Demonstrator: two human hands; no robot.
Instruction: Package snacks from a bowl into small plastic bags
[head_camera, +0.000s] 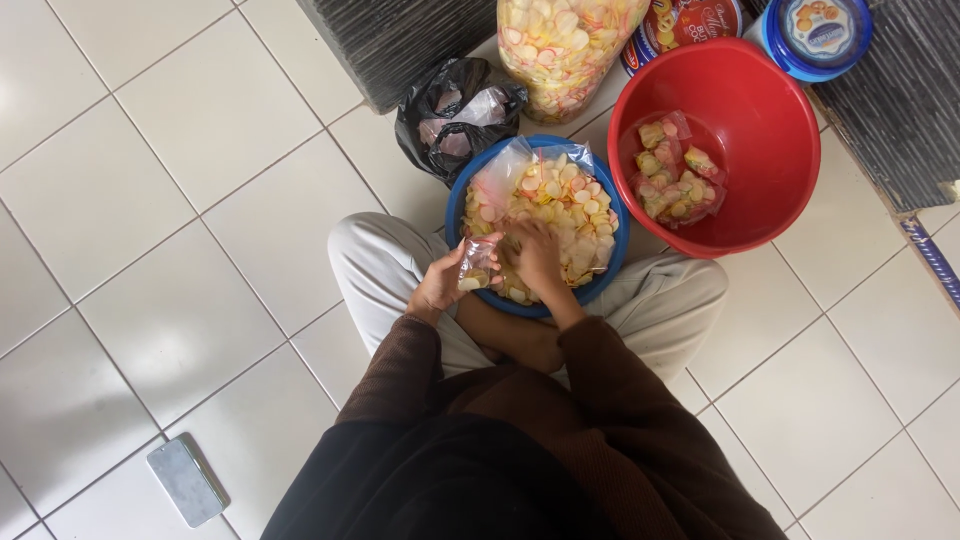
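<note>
A blue bowl (455, 205) full of small round yellow and pink crackers (560, 200) rests on my crossed legs. My left hand (440, 283) holds a small clear plastic bag (475, 265) at the bowl's near left rim, with a few crackers inside it. My right hand (533, 255) is cupped palm down in the cracker pile next to the bag's mouth, fingers closed over some crackers. More clear bags (500, 170) lie on the pile at the far left.
A red tub (780, 130) at the right holds a few filled cracker bags (672, 170). Behind the bowl stand a large clear sack of crackers (560, 50), a black plastic bag (450, 115) and a blue-lidded tin (820, 35). A phone (187, 480) lies on the white tile floor.
</note>
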